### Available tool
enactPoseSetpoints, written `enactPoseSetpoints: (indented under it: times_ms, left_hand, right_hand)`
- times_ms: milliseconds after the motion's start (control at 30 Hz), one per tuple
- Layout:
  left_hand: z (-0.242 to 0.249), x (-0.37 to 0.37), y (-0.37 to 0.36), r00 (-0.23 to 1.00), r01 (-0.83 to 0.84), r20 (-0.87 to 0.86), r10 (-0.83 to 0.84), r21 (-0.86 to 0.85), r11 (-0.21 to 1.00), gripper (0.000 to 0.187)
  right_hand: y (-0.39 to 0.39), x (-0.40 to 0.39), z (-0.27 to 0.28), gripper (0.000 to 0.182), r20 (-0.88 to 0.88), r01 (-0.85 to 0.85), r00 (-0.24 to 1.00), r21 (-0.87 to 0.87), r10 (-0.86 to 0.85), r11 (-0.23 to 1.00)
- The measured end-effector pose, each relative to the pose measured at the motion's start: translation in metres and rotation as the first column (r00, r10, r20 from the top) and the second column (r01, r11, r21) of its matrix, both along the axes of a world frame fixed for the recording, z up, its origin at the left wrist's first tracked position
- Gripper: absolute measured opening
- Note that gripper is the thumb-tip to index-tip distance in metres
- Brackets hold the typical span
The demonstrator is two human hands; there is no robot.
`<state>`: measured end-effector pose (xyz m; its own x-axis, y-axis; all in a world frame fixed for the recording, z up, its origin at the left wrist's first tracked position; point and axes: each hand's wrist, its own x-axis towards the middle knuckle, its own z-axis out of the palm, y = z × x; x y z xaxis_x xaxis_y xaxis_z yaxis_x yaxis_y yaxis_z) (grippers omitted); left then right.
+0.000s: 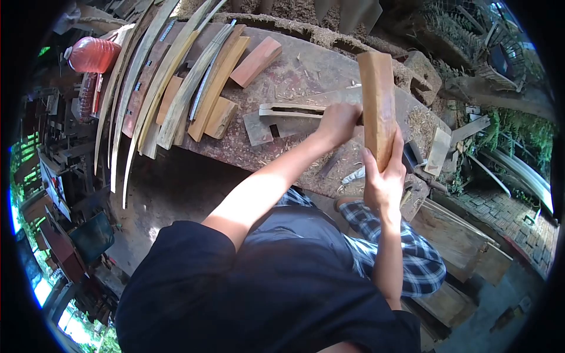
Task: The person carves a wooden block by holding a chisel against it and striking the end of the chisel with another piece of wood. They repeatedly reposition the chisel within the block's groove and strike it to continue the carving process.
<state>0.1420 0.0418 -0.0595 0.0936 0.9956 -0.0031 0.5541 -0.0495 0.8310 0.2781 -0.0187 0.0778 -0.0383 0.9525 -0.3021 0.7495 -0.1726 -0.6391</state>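
My right hand point(385, 179) grips the lower end of a long, thick wooden block point(377, 106) and holds it upright above the bench. Left of the block, my left hand point(339, 125) is closed in a fist; a small dark bit shows at its right side, but what it holds is hidden. Behind that fist lies a pale wooden piece with a long slot point(288, 110), its right end covered by the hand. A flat board with a square dark hole point(259, 130) rests under the slotted piece.
Long curved wooden strips point(150, 76) and short blocks, among them a reddish block point(256, 62), lie across the bench's left side. A bottle of red liquid point(93, 56) stands beyond them. Wood shavings point(421, 122) and a crumpled white thing point(354, 175) are at the right.
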Motion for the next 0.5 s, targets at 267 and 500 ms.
enactPoseSetpoints:
  times_ms: [267,500]
  left_hand:
    - [-0.013,0.006,-0.014,0.999,-0.004,-0.046,0.009,0.1,0.995,0.023]
    - [-0.026,-0.002,-0.029,0.996,-0.078,-0.024,0.081,0.096,0.992,0.024]
  right_hand:
    - [-0.018,0.003,-0.016,0.079,-0.088,0.111,0.99,0.046,-0.107,0.993]
    - [-0.026,0.007,-0.027,0.081,-0.301,0.125,0.951,0.161,-0.071,0.979]
